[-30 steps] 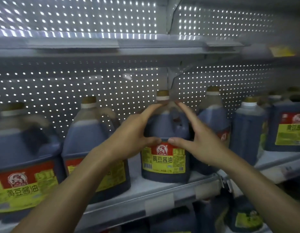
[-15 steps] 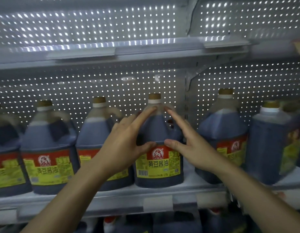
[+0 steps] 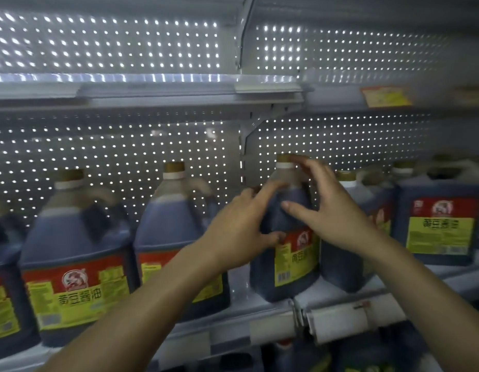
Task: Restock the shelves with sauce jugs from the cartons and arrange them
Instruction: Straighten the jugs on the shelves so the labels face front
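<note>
Jug label half behind hand

We reach both bare forearms up and forward from the lower edge of the view, the two converging toward the middle. Our left hand comes in from the lower left, index finger stretched up and to the right, thumb pointing right below it, the other fingers tucked behind and hard to make out. Our right hand comes in from the lower right, palm facing left, fingers spread and fairly straight, the upper ones raised, the thumb reaching left toward the left index finger without touching it
</note>
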`<state>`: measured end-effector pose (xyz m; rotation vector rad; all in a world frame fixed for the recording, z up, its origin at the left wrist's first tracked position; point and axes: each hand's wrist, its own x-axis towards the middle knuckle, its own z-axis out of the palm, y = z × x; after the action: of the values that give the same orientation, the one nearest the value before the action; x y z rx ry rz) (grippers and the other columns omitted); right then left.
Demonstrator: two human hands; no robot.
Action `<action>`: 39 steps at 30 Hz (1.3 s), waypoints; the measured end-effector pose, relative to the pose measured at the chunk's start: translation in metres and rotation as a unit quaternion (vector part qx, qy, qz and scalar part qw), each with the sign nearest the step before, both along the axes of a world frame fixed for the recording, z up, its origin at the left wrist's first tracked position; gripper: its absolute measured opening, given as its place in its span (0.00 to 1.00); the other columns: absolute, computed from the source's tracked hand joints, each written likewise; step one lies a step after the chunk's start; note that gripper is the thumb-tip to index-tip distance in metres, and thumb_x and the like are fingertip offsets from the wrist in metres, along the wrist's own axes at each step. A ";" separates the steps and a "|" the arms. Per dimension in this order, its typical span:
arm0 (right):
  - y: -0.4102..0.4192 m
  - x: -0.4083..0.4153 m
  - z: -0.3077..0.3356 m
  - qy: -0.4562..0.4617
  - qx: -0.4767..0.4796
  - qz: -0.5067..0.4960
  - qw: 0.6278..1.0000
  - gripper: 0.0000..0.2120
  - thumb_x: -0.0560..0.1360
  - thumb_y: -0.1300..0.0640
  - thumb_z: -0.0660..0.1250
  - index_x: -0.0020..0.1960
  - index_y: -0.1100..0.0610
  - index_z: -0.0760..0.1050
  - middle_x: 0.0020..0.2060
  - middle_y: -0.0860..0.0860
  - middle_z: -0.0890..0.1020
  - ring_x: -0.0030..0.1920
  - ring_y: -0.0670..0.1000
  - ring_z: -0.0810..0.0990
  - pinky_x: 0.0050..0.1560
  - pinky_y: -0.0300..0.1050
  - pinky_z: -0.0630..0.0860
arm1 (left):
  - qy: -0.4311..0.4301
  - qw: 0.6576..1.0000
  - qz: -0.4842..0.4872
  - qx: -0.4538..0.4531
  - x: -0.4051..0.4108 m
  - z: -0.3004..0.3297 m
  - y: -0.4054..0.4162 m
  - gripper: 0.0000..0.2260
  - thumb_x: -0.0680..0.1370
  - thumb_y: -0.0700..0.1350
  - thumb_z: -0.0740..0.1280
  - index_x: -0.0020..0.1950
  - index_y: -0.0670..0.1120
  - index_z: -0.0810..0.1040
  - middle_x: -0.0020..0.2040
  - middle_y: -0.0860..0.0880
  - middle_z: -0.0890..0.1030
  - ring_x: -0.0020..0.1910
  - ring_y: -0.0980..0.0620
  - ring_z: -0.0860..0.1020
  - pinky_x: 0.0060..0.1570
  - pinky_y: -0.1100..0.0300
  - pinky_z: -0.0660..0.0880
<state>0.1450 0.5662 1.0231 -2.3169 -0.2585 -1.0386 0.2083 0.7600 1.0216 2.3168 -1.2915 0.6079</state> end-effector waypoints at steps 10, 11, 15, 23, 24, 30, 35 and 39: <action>-0.007 0.014 -0.012 0.053 0.078 0.099 0.991 0.47 0.68 0.43 0.78 0.79 0.38 0.55 0.74 0.44 0.70 0.74 0.44 0.71 0.71 0.54 0.74 | -0.087 0.993 0.051 0.058 0.008 0.011 0.005 0.42 0.72 0.66 0.72 0.79 0.69 0.50 0.51 0.50 0.76 0.56 0.43 0.77 0.54 0.46 0.74; -0.009 0.013 -0.014 0.065 0.070 0.103 0.990 0.48 0.67 0.43 0.78 0.80 0.38 0.55 0.75 0.45 0.68 0.75 0.45 0.69 0.71 0.55 0.73 | -0.088 0.992 0.054 0.066 0.007 0.014 0.011 0.42 0.72 0.66 0.72 0.78 0.70 0.50 0.49 0.51 0.74 0.56 0.43 0.77 0.54 0.46 0.74; -0.008 0.008 -0.031 0.077 0.045 0.124 0.988 0.45 0.72 0.49 0.78 0.81 0.40 0.56 0.78 0.41 0.63 0.78 0.42 0.63 0.75 0.56 0.69 | -0.117 0.986 0.065 0.096 0.004 0.021 0.030 0.43 0.72 0.66 0.72 0.79 0.68 0.49 0.53 0.50 0.78 0.55 0.44 0.77 0.50 0.51 0.70; 0.021 0.011 -0.051 0.037 0.163 0.141 0.976 0.44 0.72 0.51 0.79 0.78 0.32 0.57 0.77 0.37 0.64 0.78 0.45 0.64 0.74 0.60 0.69 | -0.102 0.993 0.047 0.045 0.006 0.011 0.047 0.47 0.72 0.59 0.76 0.83 0.60 0.49 0.65 0.50 0.74 0.63 0.45 0.73 0.59 0.51 0.72; 0.022 0.010 -0.053 0.039 0.185 0.147 0.971 0.44 0.72 0.51 0.78 0.78 0.32 0.57 0.78 0.37 0.65 0.78 0.46 0.65 0.74 0.61 0.69 | -0.106 0.993 0.044 0.042 0.007 0.009 0.047 0.47 0.72 0.59 0.75 0.83 0.59 0.49 0.63 0.50 0.74 0.62 0.45 0.74 0.58 0.51 0.72; 0.035 0.004 -0.058 0.034 0.232 0.112 0.966 0.44 0.70 0.49 0.79 0.78 0.31 0.57 0.77 0.40 0.67 0.78 0.47 0.65 0.75 0.62 0.67 | -0.120 0.992 0.018 0.027 0.012 0.004 0.044 0.47 0.73 0.56 0.75 0.84 0.54 0.49 0.67 0.48 0.72 0.63 0.44 0.72 0.61 0.51 0.71; 0.044 0.000 -0.056 0.037 0.234 0.080 0.968 0.44 0.71 0.50 0.79 0.77 0.29 0.57 0.77 0.40 0.67 0.78 0.49 0.66 0.74 0.63 0.68 | -0.119 0.993 -0.001 0.014 0.012 -0.002 0.043 0.48 0.73 0.52 0.77 0.83 0.55 0.49 0.69 0.46 0.71 0.65 0.42 0.72 0.63 0.48 0.73; 0.037 -0.023 -0.045 0.024 0.145 0.009 0.989 0.39 0.75 0.54 0.77 0.76 0.32 0.61 0.70 0.37 0.70 0.69 0.41 0.72 0.68 0.49 0.75 | -0.133 0.987 -0.015 -0.093 -0.004 -0.004 0.036 0.36 0.72 0.47 0.76 0.78 0.54 0.66 0.72 0.44 0.69 0.71 0.41 0.68 0.66 0.43 0.69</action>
<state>0.1216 0.6035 0.9785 -2.0694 -0.1011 -0.9424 0.2039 0.7962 1.0180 2.1130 -1.3194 1.0112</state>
